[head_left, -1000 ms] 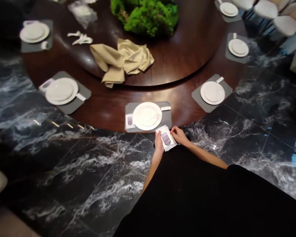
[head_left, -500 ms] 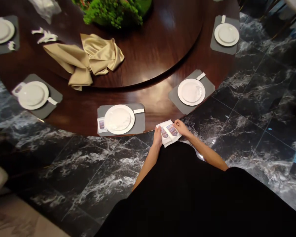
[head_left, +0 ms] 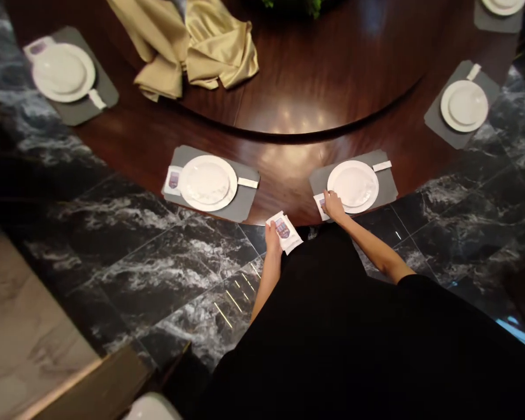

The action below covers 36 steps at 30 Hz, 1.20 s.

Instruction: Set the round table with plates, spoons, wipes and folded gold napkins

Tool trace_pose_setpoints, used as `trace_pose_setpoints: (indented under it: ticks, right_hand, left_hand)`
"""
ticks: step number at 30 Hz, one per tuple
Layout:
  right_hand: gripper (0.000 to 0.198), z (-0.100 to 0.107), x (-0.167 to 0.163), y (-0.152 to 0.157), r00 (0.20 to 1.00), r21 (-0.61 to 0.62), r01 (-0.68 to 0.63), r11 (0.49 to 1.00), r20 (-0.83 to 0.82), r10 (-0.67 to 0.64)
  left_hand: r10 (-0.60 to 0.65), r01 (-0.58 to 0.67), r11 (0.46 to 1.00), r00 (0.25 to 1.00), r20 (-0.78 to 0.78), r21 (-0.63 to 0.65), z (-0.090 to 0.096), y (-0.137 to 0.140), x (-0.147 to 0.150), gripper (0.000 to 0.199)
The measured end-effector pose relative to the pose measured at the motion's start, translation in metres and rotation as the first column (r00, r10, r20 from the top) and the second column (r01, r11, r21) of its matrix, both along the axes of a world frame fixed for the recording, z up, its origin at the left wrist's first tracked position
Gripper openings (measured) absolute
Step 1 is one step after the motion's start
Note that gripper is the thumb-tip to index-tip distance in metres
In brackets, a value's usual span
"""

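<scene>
My left hand (head_left: pixel 272 240) is closed round a small stack of flat white packets (head_left: pixel 290 233) with a printed label, held just off the table's front edge. My right hand (head_left: pixel 334 206) reaches to the place setting on the right. Its fingers are on a single white packet (head_left: pixel 318 200), partly hidden beneath them, at the left end of a grey placemat (head_left: pixel 387 186). Close by that hand is a white plate stack (head_left: pixel 354 181), and a narrow white sleeve (head_left: pixel 382 166) lies to the plates' right.
A similar packet (head_left: pixel 172 179) lies left of the plates (head_left: pixel 206 182) at the neighbouring setting. More settings follow the round wooden table (head_left: pixel 284 198). Gold cloths (head_left: pixel 221 49) lie on the raised turntable (head_left: pixel 315 105). Dark marble floor (head_left: pixel 157 280) surrounds the table.
My right hand has left the stack with one packet and moved right to the placemat. My left hand keeps the other packets. The view has shifted toward the right-hand setting.
</scene>
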State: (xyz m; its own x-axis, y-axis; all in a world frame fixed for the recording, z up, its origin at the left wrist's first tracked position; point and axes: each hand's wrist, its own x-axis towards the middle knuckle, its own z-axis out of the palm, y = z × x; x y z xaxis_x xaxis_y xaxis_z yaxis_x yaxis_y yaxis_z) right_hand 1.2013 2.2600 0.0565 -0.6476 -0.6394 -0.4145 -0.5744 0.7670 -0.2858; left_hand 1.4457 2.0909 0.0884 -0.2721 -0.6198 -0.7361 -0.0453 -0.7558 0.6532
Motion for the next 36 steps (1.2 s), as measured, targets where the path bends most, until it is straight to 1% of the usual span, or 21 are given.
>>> trace_pose_setpoints:
  ticks: [1,2,3,4,6,7,8,9,12,14,17,19,22,25,26,28,31,33,34,36]
  right_hand:
    - [0.084,-0.004,-0.007,0.001,0.989,0.03,-0.146,0.989,-0.036,0.147]
    - [0.09,-0.008,-0.014,0.001,0.956,0.054,-0.288,0.956,-0.047,0.29]
    - [0.097,-0.014,-0.021,0.001,0.909,0.078,-0.411,0.908,-0.039,0.415]
    - [0.104,-0.02,-0.027,0.001,0.858,0.107,-0.509,0.854,-0.017,0.514]
    - [0.118,-0.034,-0.04,0.002,0.772,0.16,-0.631,0.759,0.039,0.634]
    - [0.12,-0.041,-0.046,0.003,0.744,0.165,-0.664,0.729,0.058,0.665]
    - [0.119,-0.048,-0.051,0.005,0.728,0.147,-0.684,0.715,0.068,0.682]
    - [0.116,-0.054,-0.056,0.007,0.722,0.105,-0.692,0.714,0.074,0.688]
    - [0.107,-0.066,-0.067,0.012,0.748,-0.075,-0.653,0.753,0.089,0.658]
    - [0.107,-0.068,-0.072,0.013,0.756,-0.132,-0.635,0.761,0.096,0.647]
    - [0.111,-0.065,-0.079,0.011,0.731,-0.108,-0.67,0.734,0.071,0.678]
    - [0.114,-0.063,-0.082,0.007,0.709,-0.075,-0.7,0.71,0.046,0.704]
    - [0.121,-0.062,-0.086,0.002,0.679,-0.045,-0.734,0.678,-0.005,0.734]
    - [0.12,-0.064,-0.087,-0.002,0.651,-0.031,-0.759,0.65,-0.037,0.758]
    - [0.119,-0.065,-0.087,-0.003,0.647,-0.028,-0.763,0.646,-0.041,0.762]
    - [0.115,-0.066,-0.088,-0.005,0.648,-0.024,-0.762,0.647,-0.043,0.761]
    - [0.108,-0.059,-0.089,-0.007,0.653,-0.02,-0.757,0.653,-0.033,0.757]
    - [0.103,-0.048,-0.086,-0.006,0.658,-0.022,-0.753,0.658,-0.04,0.752]
    - [0.1,-0.039,-0.083,-0.003,0.666,-0.04,-0.746,0.665,-0.058,0.744]
    - [0.094,-0.018,-0.072,0.009,0.701,-0.126,-0.712,0.691,-0.077,0.709]
  left_hand:
    - [0.049,-0.049,0.999,0.999,0.021,0.004,0.002,0.006,0.0,0.036]
    - [0.099,-0.1,0.995,0.994,0.044,0.01,0.005,0.014,-0.001,0.034]
    - [0.148,-0.149,0.989,0.987,0.061,0.015,0.009,0.023,-0.003,0.032]
    - [0.191,-0.192,0.981,0.979,0.066,0.015,0.013,0.033,-0.005,0.03]
    - [0.274,-0.275,0.961,0.959,0.066,0.005,0.022,0.06,-0.009,0.028]
    - [0.315,-0.316,0.949,0.947,0.067,-0.001,0.026,0.076,-0.01,0.028]
    - [0.356,-0.357,0.934,0.932,0.075,0.0,0.03,0.094,-0.011,0.028]
    - [0.393,-0.395,0.919,0.915,0.093,0.006,0.034,0.112,-0.012,0.027]
    - [0.489,-0.503,0.864,0.853,0.182,0.037,0.043,0.17,-0.016,0.023]
    - [0.538,-0.56,0.828,0.813,0.223,0.042,0.049,0.206,-0.019,0.023]
    - [0.612,-0.631,0.776,0.759,0.223,0.02,0.061,0.25,-0.024,0.028]
    - [0.668,-0.681,0.732,0.719,0.193,0.002,0.07,0.271,-0.029,0.03]
    - [0.756,-0.761,0.648,0.644,0.121,-0.001,0.085,0.292,-0.033,0.021]
    - [0.822,-0.825,0.565,0.564,0.08,0.006,0.095,0.309,-0.034,0.018]
    - [0.835,-0.837,0.547,0.546,0.074,0.007,0.097,0.315,-0.033,0.018]
    - [0.845,-0.846,0.533,0.531,0.066,0.0,0.099,0.329,-0.029,0.022]
    - [0.838,-0.839,0.544,0.541,0.069,-0.021,0.097,0.353,-0.021,0.032]
    - [0.833,-0.834,0.551,0.548,0.074,-0.022,0.094,0.369,-0.017,0.035]
    - [0.833,-0.834,0.551,0.549,0.069,-0.017,0.093,0.376,-0.016,0.033]
    - [0.834,-0.835,0.55,0.55,0.03,0.009,0.09,0.386,-0.019,0.026]
